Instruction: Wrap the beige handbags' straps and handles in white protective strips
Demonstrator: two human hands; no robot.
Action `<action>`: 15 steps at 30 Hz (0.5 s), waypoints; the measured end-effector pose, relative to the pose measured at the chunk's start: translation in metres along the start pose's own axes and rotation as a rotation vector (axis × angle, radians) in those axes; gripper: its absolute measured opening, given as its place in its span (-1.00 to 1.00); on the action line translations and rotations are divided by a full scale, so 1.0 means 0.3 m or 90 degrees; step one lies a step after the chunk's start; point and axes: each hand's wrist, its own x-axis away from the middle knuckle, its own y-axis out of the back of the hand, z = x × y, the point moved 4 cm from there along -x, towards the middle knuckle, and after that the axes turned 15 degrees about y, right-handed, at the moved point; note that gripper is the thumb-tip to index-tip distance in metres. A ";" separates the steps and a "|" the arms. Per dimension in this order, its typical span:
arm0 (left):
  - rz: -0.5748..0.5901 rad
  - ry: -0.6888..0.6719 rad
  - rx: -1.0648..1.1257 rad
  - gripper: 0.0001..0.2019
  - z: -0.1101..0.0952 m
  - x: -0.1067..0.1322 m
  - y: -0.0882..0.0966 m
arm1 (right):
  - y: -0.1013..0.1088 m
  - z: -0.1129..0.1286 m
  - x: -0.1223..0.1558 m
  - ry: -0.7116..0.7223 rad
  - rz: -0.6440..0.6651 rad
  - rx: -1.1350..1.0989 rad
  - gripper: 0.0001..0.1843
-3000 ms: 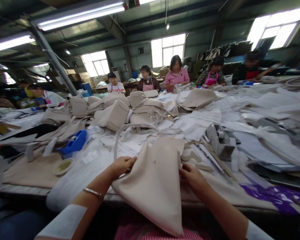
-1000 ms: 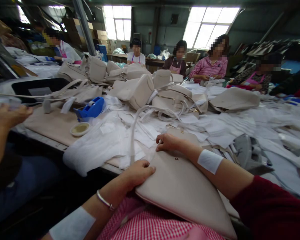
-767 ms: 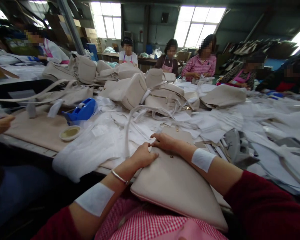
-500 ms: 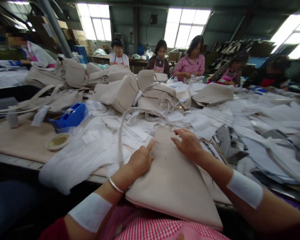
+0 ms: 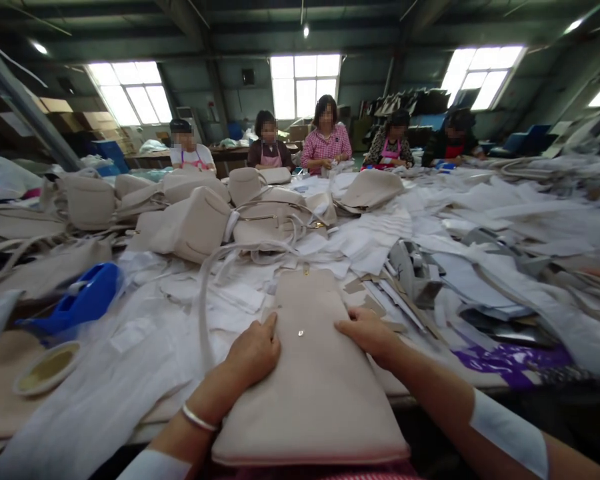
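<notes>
A flat beige bag [image 5: 310,393] lies before me, its near end over the table edge at my lap. A small metal snap [image 5: 301,333] shows on its face and a gold-coloured clasp [image 5: 307,271] at its far end. My left hand [image 5: 255,350] grips the left side, thumb and forefinger at the edge, other fingers curled. Across from it, my right hand [image 5: 373,333] pinches the right edge, with its fingertips hidden beneath the bag. A beige strap [image 5: 205,300] loops on the table beyond my left hand.
Beige bags [image 5: 185,227] are piled further back. On the left stand a blue tape dispenser [image 5: 90,300] and a shallow dish [image 5: 47,369]. White wrapping sheets [image 5: 130,373] spread over the table. A grey dispenser [image 5: 415,273] sits right. Several people work across the table.
My right hand has come down from near the clasp to the bag's right edge. My left hand now holds the left edge. The view has swung right.
</notes>
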 end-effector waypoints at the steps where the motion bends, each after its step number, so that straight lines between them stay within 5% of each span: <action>1: -0.003 0.001 0.000 -0.44 -0.001 0.001 0.002 | -0.003 -0.012 -0.011 -0.005 -0.006 -0.027 -0.73; 9: -0.036 0.008 0.029 -0.45 -0.019 0.017 0.027 | -0.049 -0.130 -0.012 0.020 -0.017 -0.111 -0.65; 15: -0.051 -0.009 0.172 -0.49 -0.024 -0.002 0.049 | -0.019 -0.116 0.028 0.120 -0.126 0.150 -0.60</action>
